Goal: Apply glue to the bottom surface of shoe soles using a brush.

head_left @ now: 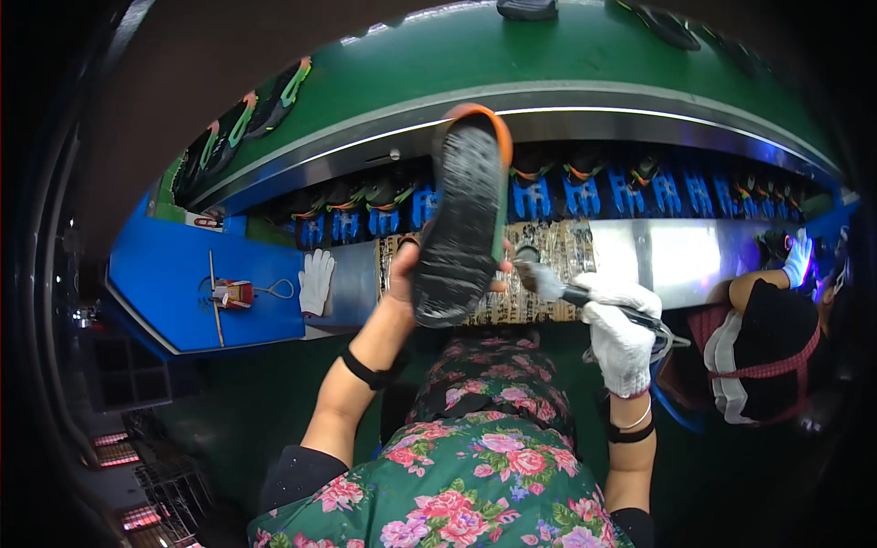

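Observation:
My bare left hand (402,274) is closed round a black shoe sole (461,219), held upright above the bench with its broad face toward me. The sole has an orange rim at its far end, a greenish edge on the right and pale, shiny streaks across its face. In a white knitted glove, my right hand (623,333) grips a brush (546,281) with a dark handle and pale bristles. The bristles point left, a short way right of the sole's near half and apart from it. A small round container (527,254) appears just beyond the bristles.
Brown patterned sheeting (566,242) covers part of the metal bench (653,260). Behind it stands a row of shoes on blue holders (530,196), below a green conveyor (585,59). A spare white glove (317,281) lies left, beside a blue panel (164,292). Another person (767,338) works at right.

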{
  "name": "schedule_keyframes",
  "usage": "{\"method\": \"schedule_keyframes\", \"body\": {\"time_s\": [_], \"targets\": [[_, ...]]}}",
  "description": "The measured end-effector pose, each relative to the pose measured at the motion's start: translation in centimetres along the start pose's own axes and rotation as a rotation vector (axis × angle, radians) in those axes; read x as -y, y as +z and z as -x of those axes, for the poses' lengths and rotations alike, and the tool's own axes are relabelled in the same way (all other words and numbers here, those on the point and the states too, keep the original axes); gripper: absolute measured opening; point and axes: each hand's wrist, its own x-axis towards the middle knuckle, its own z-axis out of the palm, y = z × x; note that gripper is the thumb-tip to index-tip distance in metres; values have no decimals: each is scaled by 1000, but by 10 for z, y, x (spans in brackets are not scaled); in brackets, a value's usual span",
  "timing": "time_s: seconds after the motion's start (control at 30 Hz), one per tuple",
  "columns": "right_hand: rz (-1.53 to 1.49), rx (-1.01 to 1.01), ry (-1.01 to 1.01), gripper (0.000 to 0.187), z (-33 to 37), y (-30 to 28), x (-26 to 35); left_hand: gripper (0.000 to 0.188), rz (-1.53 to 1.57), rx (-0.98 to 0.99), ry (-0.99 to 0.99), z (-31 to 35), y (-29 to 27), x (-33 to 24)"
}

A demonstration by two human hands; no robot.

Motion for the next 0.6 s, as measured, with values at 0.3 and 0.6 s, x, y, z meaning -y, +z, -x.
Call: {"method": "schedule_keyframes", "body": {"time_s": [0.3,0.6], "targets": [[-49,-96,206,23,7,-10,-66,121,883,-56,612,-74,-59,-193],[-75,-246,294,21,22,-34,-75,74,-406,-486,425,-219,9,-101]]}}
